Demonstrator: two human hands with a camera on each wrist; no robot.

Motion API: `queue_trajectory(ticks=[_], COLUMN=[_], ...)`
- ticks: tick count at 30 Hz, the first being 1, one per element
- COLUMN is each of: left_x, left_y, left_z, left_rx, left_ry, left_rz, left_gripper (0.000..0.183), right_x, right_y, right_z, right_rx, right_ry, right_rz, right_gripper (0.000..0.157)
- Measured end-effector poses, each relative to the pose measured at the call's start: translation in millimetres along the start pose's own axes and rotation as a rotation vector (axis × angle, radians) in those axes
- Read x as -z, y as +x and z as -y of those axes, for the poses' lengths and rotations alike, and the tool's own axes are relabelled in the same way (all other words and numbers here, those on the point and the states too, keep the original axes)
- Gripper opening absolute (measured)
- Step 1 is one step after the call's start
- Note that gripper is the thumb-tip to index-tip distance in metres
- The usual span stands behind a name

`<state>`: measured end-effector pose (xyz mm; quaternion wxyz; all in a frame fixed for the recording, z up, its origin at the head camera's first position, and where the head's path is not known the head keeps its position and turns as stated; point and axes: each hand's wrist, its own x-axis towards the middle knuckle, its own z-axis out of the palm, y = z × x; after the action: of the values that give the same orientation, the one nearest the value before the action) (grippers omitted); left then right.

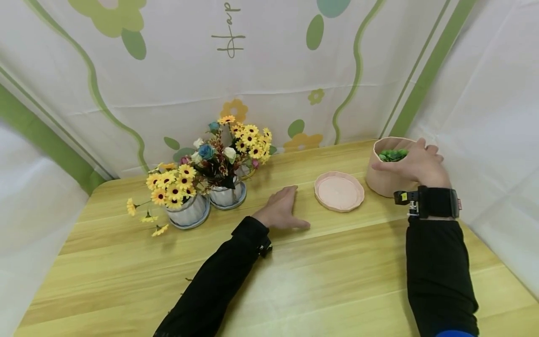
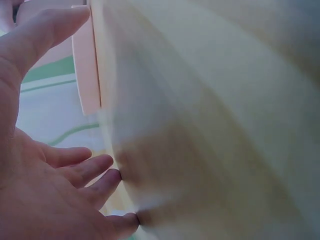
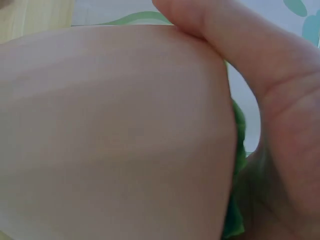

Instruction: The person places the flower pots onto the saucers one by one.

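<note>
My right hand (image 1: 421,164) grips a pale pink flowerpot (image 1: 382,181) from above, thumb on one side of the rim and fingers over the far side. Green leaves (image 1: 392,155) show inside the pot. In the right wrist view the ribbed wall of the pot (image 3: 115,130) fills most of the picture, with the thumb lying along it. Left of the pot, a flat pink saucer (image 1: 339,192) lies on the table. My left hand (image 1: 280,210) holds nothing; its fingers are spread with the tips at the tabletop, thumb pointing toward the saucer.
Several white pots with blue saucers stand to the left, holding yellow daisies (image 1: 172,187) and a mixed bouquet (image 1: 219,161) with blue and white roses. Behind the wooden table (image 1: 311,285) hangs a white printed curtain (image 1: 269,65).
</note>
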<state>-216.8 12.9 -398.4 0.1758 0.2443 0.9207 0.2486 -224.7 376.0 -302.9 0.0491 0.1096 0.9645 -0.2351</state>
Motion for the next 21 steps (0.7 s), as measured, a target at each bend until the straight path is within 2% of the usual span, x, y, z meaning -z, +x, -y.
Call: queue_trajectory(ticks=[12, 21], left_x=[-9.3, -12.0], left_y=[15.6, 24.1], left_z=[-19.2, -30.4], left_rx=[-0.008, -0.013], left_ry=[0.021, 0.030], left_rz=[0.028, 0.035], left_gripper=[0.115, 0.111], right_x=[-1.8, -1.8], right_y=[1.7, 2.5], right_z=[-2.1, -2.5], right_rx=[0.017, 0.031], right_ry=[-0.026, -0.016], right_rz=[-0.042, -0.025], right_gripper=[0.149, 0.148])
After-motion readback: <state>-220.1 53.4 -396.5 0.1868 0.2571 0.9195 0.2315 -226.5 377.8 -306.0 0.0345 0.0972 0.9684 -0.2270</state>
